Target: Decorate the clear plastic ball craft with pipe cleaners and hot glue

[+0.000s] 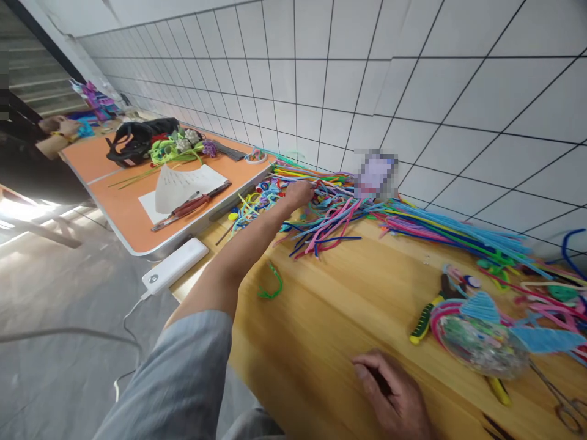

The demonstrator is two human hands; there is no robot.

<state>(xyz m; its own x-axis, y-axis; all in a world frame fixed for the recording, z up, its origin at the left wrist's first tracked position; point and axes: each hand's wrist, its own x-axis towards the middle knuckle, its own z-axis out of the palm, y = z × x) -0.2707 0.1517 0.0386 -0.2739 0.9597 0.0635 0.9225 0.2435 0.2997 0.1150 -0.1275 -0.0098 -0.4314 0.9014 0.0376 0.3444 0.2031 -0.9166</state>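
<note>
My left hand [300,194] reaches far over the wooden table into a tangled pile of colourful pipe cleaners [328,229] by the wall. Its fingers look closed and point down among the stems; their tips are hidden, so what they pinch cannot be made out. Close to the front edge, my right hand [394,394] rests on the wood with loosely curled fingers, thumb beside the index finger and nothing visible in it. A short green pipe cleaner piece [274,282] lies between the two hands. Long pipe cleaners [449,229] in blue, pink and yellow stretch along the wall.
On the right are green-yellow pliers [424,321], a clear plastic bundle [486,345] and scissors [568,412]. A pixelated screen [376,174] leans against the tiles. A white power bank [177,264] sits left, beside an orange table [107,201] with paper and red-handled pliers [192,205]. Another person's arm [52,145] shows far left.
</note>
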